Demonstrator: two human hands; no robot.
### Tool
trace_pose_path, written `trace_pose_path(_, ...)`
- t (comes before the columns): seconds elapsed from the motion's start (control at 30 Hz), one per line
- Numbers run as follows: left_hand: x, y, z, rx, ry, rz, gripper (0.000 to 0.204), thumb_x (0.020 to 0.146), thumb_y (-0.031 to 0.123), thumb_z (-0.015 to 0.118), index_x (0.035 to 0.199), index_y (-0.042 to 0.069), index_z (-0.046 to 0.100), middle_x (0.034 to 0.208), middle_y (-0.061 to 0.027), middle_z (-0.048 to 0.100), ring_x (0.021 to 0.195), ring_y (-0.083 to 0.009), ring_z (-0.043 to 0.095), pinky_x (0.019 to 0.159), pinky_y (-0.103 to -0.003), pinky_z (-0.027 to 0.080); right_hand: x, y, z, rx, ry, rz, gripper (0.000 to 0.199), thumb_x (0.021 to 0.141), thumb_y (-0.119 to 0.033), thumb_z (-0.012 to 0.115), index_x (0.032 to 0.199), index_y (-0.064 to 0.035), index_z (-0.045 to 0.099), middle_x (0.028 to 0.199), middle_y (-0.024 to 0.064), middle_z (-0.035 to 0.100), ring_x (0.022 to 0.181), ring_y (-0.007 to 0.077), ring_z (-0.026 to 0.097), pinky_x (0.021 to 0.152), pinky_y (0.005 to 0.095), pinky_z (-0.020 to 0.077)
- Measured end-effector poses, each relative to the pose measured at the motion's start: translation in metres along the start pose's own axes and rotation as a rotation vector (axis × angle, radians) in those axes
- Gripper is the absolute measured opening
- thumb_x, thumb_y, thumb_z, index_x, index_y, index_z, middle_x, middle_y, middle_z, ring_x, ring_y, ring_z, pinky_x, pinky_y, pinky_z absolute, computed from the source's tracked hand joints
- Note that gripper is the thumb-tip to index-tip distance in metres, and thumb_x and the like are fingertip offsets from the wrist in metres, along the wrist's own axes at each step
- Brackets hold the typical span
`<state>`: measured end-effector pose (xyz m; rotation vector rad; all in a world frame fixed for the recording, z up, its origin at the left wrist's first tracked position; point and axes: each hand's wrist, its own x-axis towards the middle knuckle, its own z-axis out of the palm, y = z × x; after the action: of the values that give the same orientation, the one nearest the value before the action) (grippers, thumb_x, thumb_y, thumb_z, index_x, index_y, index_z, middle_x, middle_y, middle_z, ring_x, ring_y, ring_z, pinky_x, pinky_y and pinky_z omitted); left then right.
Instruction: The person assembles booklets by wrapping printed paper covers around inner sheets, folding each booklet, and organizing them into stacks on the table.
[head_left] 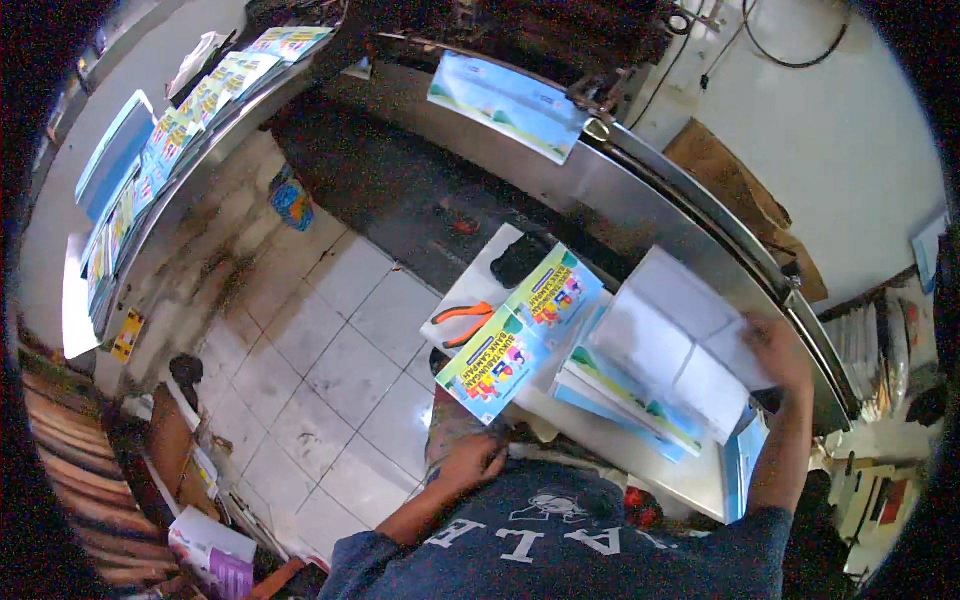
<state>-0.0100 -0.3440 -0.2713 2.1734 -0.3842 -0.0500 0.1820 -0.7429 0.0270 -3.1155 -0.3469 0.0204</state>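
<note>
My right hand (775,350) grips the right edge of an opened white sheet (668,335) with a crease across it, which lies over printed papers on a small white work table (620,440). Under and beside it is a stack of blue and green printed covers (630,400). To its left lie two joined yellow and blue booklet covers (490,368), picture side up. Orange-handled pliers (462,322) rest by these covers, next to a black object (518,262). My left hand (470,460) lies on my leg with nothing in it, fingers loosely stretched out.
A metal rail (700,205) curves behind the table, with a blue printed sheet (508,105) on it. More booklets (180,140) line a shelf at the far left. Cardboard (735,180) leans at the right. Below on the left is a tiled floor (320,400).
</note>
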Motion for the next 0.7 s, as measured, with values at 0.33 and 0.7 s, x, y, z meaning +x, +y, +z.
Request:
trace_pose_path(0.33,0.006,-0.004,0.002,0.069,-0.008,-0.023,0.019,0.082,0.019,0.064,0.093,0.004,0.066,0.081,-0.0173,0.063,0.075,-0.0346,0.063,0.068,-0.043,0.050,0.116,0.050,-0.066,-0.342,0.953,0.055,0.045,0.087,-0.003,0.050,0.132,-0.0093,0.052,0.125,0.0148,0.058,0.114,0.0224,0.057,0.095,0.0353,0.0451)
trace_pose_path(0.7,-0.007,-0.002,-0.001,0.036,-0.010,-0.095,0.021,0.085,0.024,0.060,0.091,0.004,0.062,0.083,-0.0177,0.063,0.076,-0.0363,0.062,0.067,-0.045,0.050,0.051,-0.064,0.067,-0.032,0.021,0.010,0.038,0.082,-0.021,0.061,0.118,-0.0093,0.059,0.108,0.0187,0.063,0.099,0.0376,0.061,0.086,0.0432,0.0503)
